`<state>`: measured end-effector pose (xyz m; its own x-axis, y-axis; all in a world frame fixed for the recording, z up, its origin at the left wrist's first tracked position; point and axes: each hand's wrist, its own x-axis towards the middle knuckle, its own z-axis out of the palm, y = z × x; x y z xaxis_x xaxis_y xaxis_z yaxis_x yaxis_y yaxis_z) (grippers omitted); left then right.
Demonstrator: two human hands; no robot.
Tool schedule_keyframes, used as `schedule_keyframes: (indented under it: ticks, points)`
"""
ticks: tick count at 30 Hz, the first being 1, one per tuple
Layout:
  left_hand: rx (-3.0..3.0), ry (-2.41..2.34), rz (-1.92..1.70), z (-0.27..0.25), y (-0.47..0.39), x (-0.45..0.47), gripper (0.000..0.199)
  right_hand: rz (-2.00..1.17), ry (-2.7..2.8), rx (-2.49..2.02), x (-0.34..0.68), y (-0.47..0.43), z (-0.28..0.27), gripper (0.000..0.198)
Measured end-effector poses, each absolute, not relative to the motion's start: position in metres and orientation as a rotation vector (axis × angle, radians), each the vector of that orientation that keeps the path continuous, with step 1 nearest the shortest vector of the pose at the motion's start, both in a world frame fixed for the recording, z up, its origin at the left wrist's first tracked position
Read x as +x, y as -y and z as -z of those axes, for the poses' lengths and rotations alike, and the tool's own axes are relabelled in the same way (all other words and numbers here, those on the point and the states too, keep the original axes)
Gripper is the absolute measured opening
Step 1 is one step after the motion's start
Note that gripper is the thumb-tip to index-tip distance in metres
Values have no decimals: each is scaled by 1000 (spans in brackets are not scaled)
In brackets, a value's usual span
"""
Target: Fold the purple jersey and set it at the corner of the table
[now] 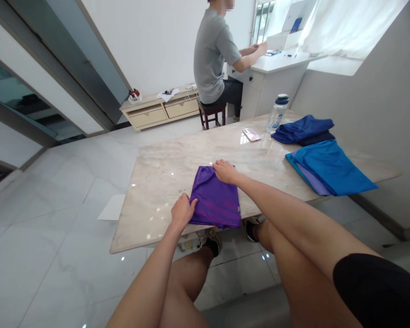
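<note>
A folded purple garment [215, 200] lies near the front edge of the marble-topped table [157, 168], its lower edge reaching the table's edge. My left hand [183, 210] pinches its left side, the thumb on top and the fingers at the border. At the far edge, my right hand [224, 171] has its fingers bent over the cloth and closed on it; the fingertips are partly hidden. Some creases run across the upper left of the garment.
Right of it lie a folded bright blue cloth [335, 168] with a lilac layer and a dark blue cloth [304, 129]. A water bottle [277, 114] and a phone [252, 134] stand beyond. A person [212, 54] sits at a white desk [276, 64].
</note>
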<state>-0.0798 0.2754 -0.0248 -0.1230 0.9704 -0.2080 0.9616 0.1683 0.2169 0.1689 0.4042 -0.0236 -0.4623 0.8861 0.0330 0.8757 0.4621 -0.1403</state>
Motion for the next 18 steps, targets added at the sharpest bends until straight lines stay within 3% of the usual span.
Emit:
schedule_keyframes:
  ticks: [4, 9, 18]
  points:
    - [1833, -2120, 94, 22, -271, -83, 30, -314, 2716, -1392, 129, -407, 36, 49]
    - [1827, -2107, 138, 19, -267, -88, 28, -408, 2695, -1476, 100, -409, 57, 62]
    - [1731, -2033, 316, 21, -270, -93, 31, -228, 2628, -1399, 83, -407, 35, 54]
